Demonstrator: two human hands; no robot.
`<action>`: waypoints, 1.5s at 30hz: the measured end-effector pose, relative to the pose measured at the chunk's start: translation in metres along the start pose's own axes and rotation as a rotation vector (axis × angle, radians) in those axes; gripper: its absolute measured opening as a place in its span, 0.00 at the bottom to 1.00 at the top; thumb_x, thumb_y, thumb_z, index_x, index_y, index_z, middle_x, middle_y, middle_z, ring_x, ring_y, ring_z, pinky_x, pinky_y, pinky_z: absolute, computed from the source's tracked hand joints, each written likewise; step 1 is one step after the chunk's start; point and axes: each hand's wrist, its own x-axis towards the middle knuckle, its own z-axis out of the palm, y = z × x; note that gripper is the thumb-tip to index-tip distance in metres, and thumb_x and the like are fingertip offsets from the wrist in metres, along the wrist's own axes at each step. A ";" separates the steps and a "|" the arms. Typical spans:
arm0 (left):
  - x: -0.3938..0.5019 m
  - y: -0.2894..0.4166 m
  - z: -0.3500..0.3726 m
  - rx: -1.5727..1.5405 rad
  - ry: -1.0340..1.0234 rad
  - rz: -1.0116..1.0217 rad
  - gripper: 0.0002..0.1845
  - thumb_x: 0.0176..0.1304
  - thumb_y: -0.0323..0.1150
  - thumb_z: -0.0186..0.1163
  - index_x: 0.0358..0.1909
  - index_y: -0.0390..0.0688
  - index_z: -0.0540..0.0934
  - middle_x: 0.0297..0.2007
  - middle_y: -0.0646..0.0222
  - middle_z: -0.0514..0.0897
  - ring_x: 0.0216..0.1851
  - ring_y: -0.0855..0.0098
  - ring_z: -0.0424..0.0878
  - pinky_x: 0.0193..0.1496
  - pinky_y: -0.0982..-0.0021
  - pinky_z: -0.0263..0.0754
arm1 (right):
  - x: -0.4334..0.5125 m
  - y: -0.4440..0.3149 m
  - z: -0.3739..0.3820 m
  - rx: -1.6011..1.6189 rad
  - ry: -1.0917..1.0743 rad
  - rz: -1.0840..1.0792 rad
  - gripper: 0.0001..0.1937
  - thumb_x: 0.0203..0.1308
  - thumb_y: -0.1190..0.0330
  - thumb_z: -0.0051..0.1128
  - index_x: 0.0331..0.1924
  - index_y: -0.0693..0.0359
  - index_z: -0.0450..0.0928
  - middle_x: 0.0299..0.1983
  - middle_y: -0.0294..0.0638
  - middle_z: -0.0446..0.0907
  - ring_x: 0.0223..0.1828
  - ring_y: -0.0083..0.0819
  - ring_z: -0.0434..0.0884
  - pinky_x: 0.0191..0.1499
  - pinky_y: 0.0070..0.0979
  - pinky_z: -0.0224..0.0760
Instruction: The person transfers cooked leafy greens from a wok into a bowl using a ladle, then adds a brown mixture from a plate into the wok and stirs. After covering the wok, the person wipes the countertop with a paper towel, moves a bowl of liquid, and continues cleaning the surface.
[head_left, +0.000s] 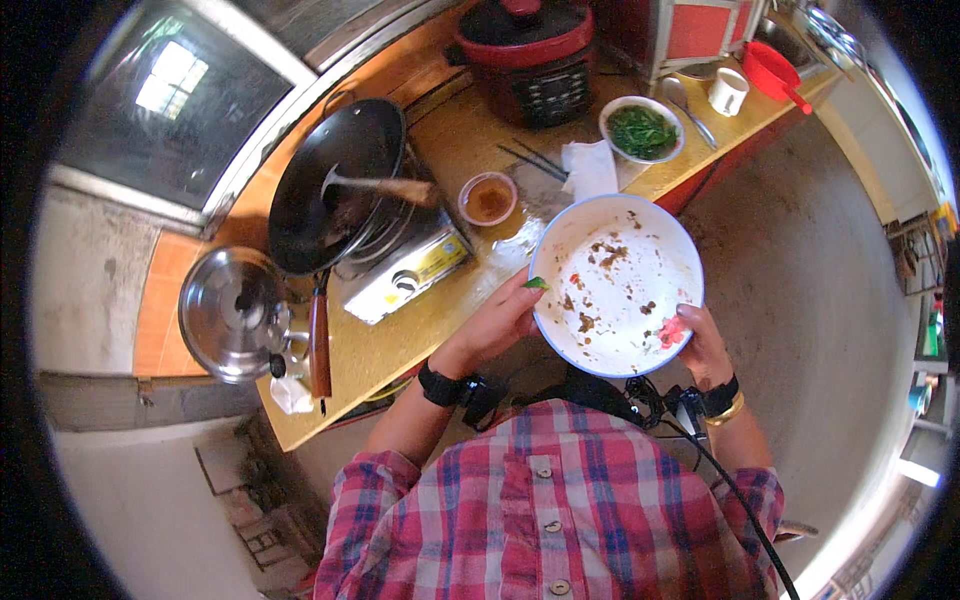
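Observation:
A white enamel-look bowl (607, 292) with a blue rim is held between both hands in front of my chest, tilted so its inside faces me. Brown food scraps and a printed red flower show on its inner surface. My left hand (514, 307) grips the left rim, with a bit of green leaf at the thumb. My right hand (703, 341) holds the right rim, its thumb over the edge and the other fingers hidden behind. Beyond the bowl, a folded white cloth or tissue (590, 169) lies on the wooden counter (375, 367).
A black wok (300, 202) with a wooden-handled spatula (397, 189) sits tilted on a portable stove (409, 274). Nearby are a glass lid (229, 315), a small tub of brown sauce (487, 199), a bowl of greens (641, 130), a spoon (690, 112), a mug (727, 91), a red dipper (772, 71) and a red cooker (525, 67).

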 end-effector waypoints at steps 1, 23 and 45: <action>-0.003 -0.004 0.005 0.018 0.046 0.014 0.28 0.68 0.33 0.45 0.69 0.44 0.52 0.61 0.63 0.68 0.58 0.69 0.71 0.58 0.64 0.71 | 0.004 -0.003 -0.004 -0.020 0.016 0.060 0.34 0.55 0.59 0.56 0.63 0.68 0.59 0.56 0.47 0.73 0.55 0.35 0.75 0.57 0.33 0.69; 0.004 0.052 0.212 -0.158 0.966 0.259 0.29 0.54 0.23 0.51 0.62 0.40 0.61 0.51 0.59 0.76 0.48 0.62 0.79 0.49 0.61 0.80 | 0.083 -0.351 -0.148 -0.189 -0.080 0.323 0.26 0.66 0.64 0.47 0.66 0.56 0.56 0.49 0.48 0.77 0.32 0.32 0.83 0.30 0.21 0.78; 0.062 0.042 0.106 -0.261 1.174 0.796 0.16 0.66 0.28 0.51 0.55 0.40 0.68 0.51 0.64 0.76 0.50 0.64 0.77 0.47 0.62 0.78 | 0.308 -0.491 -0.004 -0.567 -0.670 -0.380 0.31 0.58 0.66 0.59 0.65 0.61 0.60 0.54 0.41 0.75 0.54 0.28 0.74 0.47 0.24 0.75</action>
